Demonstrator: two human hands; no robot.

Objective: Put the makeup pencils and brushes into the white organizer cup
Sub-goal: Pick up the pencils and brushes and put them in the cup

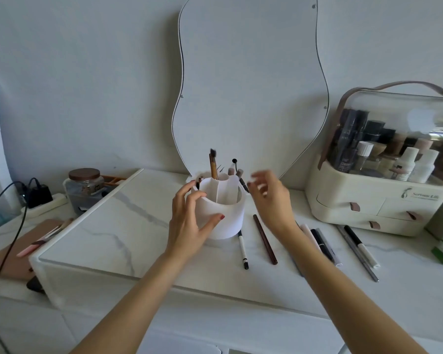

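The white organizer cup (pixel 228 215) stands mid-table with inner dividers. A wooden-handled brush (pixel 213 166) and a few other tools stick up from it. My left hand (pixel 189 221) grips the cup's left side. My right hand (pixel 271 198) hovers just right of the cup, blurred, fingers spread and empty. On the marble top lie a white-and-black pencil (pixel 243 250), a brown pencil (pixel 265 239), a group of black and pale pencils (pixel 322 245), and two more liners (pixel 359 247) farther right.
A cream cosmetics case (pixel 374 200) with a clear lid and drawers stands at the right. A wavy mirror (pixel 248 85) leans on the wall behind the cup. At the left are a glass jar (pixel 85 187), a power strip with cables (pixel 36 198) and brushes on a brown pad (pixel 44 238).
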